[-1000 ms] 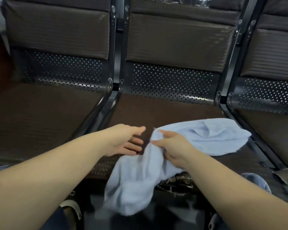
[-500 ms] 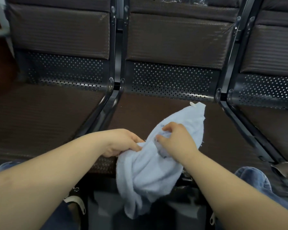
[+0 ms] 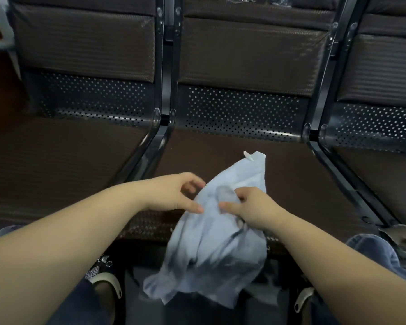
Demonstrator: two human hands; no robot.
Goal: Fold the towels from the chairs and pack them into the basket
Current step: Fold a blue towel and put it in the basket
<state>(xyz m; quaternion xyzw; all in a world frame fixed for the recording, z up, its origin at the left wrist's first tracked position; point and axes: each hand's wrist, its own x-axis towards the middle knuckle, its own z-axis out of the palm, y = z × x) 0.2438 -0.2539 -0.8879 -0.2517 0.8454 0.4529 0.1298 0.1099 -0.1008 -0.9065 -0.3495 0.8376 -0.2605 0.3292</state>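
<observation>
On the middle seat of the dark bench (image 3: 220, 160), a pale blue towel (image 3: 211, 242) lies bunched, its far corner with a small white tag at twelve o'clock and its lower part hanging off the front edge toward six o'clock. At the towel's nine o'clock edge the left hand (image 3: 174, 193) has its fingers loosely curled, thumb touching the cloth. From three o'clock, the right hand (image 3: 246, 205) pinches a fold.

Light blue towel (image 3: 211, 235) draped over the front edge of the middle chair seat (image 3: 291, 184), right hand (image 3: 249, 205) pinching it, left hand (image 3: 176, 195) touching its edge
</observation>
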